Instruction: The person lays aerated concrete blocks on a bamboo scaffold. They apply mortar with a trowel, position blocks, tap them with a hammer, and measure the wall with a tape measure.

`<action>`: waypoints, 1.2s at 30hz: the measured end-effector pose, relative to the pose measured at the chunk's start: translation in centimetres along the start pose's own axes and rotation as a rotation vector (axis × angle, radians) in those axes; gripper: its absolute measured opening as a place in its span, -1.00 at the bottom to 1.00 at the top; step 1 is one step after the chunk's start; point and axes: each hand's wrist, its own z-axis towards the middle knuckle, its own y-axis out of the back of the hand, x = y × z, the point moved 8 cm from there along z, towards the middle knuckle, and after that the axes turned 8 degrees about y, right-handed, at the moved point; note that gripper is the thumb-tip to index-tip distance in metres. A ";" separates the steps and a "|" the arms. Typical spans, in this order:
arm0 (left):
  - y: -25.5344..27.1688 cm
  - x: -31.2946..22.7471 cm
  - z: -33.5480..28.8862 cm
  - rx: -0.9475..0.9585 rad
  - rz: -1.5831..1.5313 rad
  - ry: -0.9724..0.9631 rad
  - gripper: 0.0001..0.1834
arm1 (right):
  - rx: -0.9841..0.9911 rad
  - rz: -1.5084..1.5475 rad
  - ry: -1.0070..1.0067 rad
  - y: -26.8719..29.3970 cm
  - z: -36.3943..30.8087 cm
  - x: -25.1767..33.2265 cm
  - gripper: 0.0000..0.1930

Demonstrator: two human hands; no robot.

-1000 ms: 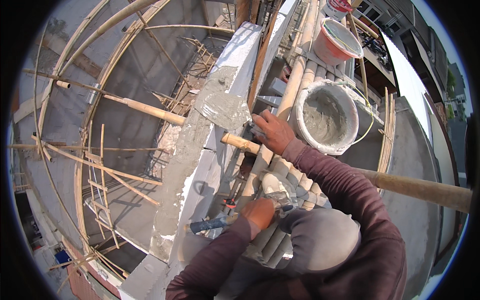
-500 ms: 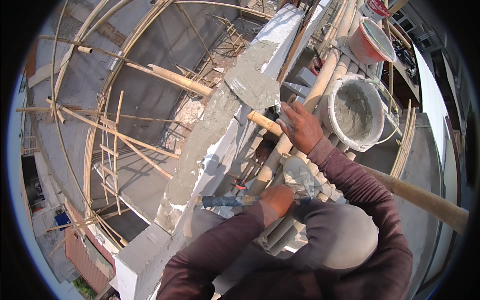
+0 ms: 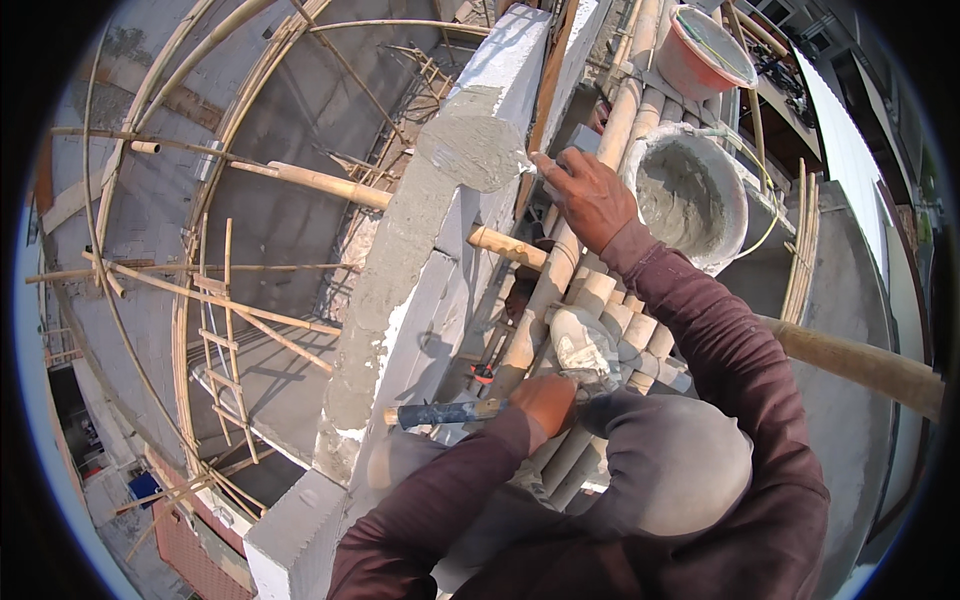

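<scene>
My right hand [image 3: 592, 197] is closed around the handle of a trowel. Its mortar-coated blade [image 3: 470, 150] lies against the top of the white block wall [image 3: 415, 325], and its edges blend into the wet mortar there. Grey mortar [image 3: 375, 285] runs along the wall top in an uneven strip. Lower down, beside the wall, my left hand [image 3: 545, 402] grips a tool with a dark blue wrapped handle [image 3: 450, 412] and a wooden-looking end. The tool's other end is hidden behind my hand. A mortar bucket [image 3: 738, 200] stands just right of my right hand.
A red bucket [image 3: 690, 60] stands beyond the mortar bucket. Bamboo poles [image 3: 625, 130] form the platform beneath me, and one thick pole [image 3: 860, 365] juts out at right. More bamboo scaffolding [image 3: 230, 330] stands in the deep space left of the wall. My knee [image 3: 680, 465] is close below.
My right hand has carried the trowel slightly left and forward along the wall top, its blade now lying flatter. My left hand keeps its grip. The whole view has shifted a little.
</scene>
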 end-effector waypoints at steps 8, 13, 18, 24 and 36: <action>-0.9 1.1 0.6 0.023 0.047 0.038 -0.83 | -0.036 0.035 -0.191 -3.4 -1.2 -6.6 -0.41; -2.1 0.8 0.5 -0.041 0.029 0.077 -0.84 | -0.102 0.341 -0.058 -0.2 -6.9 1.8 -0.53; -2.2 -0.6 0.7 0.083 0.006 0.168 -0.74 | 0.114 0.583 0.283 0.3 -4.9 14.9 -0.54; -10.1 1.1 1.5 -0.469 -0.381 0.134 -0.49 | 0.244 0.773 0.521 -3.4 -4.4 25.0 -0.60; -6.0 0.4 -2.0 -0.005 -0.033 0.282 -0.72 | 0.336 0.509 0.672 -5.1 -6.7 22.8 -0.46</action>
